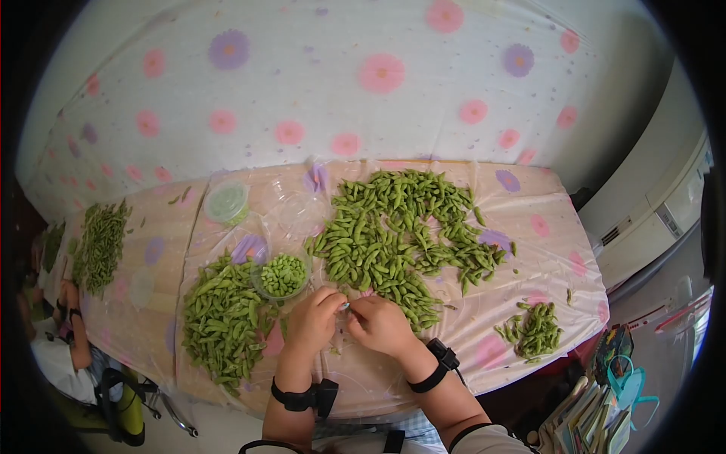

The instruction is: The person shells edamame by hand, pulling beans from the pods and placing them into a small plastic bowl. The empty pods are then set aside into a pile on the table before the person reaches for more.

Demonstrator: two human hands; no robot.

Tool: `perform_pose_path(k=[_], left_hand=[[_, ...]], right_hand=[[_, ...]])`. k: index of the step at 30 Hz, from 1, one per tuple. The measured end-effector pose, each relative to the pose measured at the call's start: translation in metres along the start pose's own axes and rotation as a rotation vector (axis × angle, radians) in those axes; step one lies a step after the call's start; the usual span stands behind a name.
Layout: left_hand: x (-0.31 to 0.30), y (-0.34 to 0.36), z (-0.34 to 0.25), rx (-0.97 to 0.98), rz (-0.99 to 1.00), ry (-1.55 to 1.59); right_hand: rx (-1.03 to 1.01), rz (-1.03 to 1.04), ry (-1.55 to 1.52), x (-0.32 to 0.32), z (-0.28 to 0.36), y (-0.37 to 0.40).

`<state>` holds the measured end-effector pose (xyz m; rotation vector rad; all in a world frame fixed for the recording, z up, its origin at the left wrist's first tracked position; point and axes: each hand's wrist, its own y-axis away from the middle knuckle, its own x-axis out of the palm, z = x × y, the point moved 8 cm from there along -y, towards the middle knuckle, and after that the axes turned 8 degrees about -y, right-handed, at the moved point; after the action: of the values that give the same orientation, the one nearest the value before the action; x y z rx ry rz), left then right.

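Note:
My left hand [314,315] and my right hand [378,324] meet over the near middle of the table, fingertips pinched close together. Whatever lies between the fingers is too small and covered to make out. Just beyond my left hand stands a clear round tub [265,284] with shelled green soybeans [283,274] in it. A large pile of green soybean pods [393,234] spreads beyond my right hand. To the left of my left hand lies a heap of pods [223,321], flatter and paler in look.
A lidded clear tub [226,203] and clear empty containers [296,212] stand at the back. A small pod pile [538,331] lies at right. Another person's arm [78,333] is at far left, near more pods [102,246]. Books [586,420] stand below the right edge.

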<state>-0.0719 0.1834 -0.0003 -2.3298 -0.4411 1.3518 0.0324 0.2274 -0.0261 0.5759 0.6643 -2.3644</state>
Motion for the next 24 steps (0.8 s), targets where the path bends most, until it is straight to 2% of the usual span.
perform_pose_path(k=[4, 6, 10, 13, 15, 18, 22, 24], left_hand=[[0.000, 0.000, -0.002, -0.008, -0.004, 0.072], [-0.007, -0.002, -0.010, 0.033, -0.073, 0.083], [-0.002, 0.000, -0.008, 0.033, -0.067, 0.128], [-0.003, 0.001, -0.009, 0.053, -0.102, 0.169], [-0.002, 0.002, -0.007, 0.060, -0.114, 0.230], [-0.006, 0.001, -0.008, 0.078, -0.139, 0.260], [-0.008, 0.002, -0.007, 0.035, -0.121, 0.228], [-0.013, -0.002, -0.011, -0.014, -0.123, 0.137]], right_hand=[[-0.034, -0.068, -0.065, -0.004, 0.004, 0.001], [0.079, -0.069, -0.194, -0.006, -0.001, 0.001], [0.077, -0.092, -0.265, -0.006, -0.008, 0.003], [0.165, -0.017, -0.418, 0.002, -0.019, 0.005], [0.255, 0.027, -0.702, 0.009, -0.022, 0.007], [0.273, 0.079, -0.838, 0.013, -0.024, 0.008], [0.213, 0.058, -0.770, 0.014, -0.022, 0.009], [0.155, -0.019, -0.653, 0.004, -0.017, 0.007]])
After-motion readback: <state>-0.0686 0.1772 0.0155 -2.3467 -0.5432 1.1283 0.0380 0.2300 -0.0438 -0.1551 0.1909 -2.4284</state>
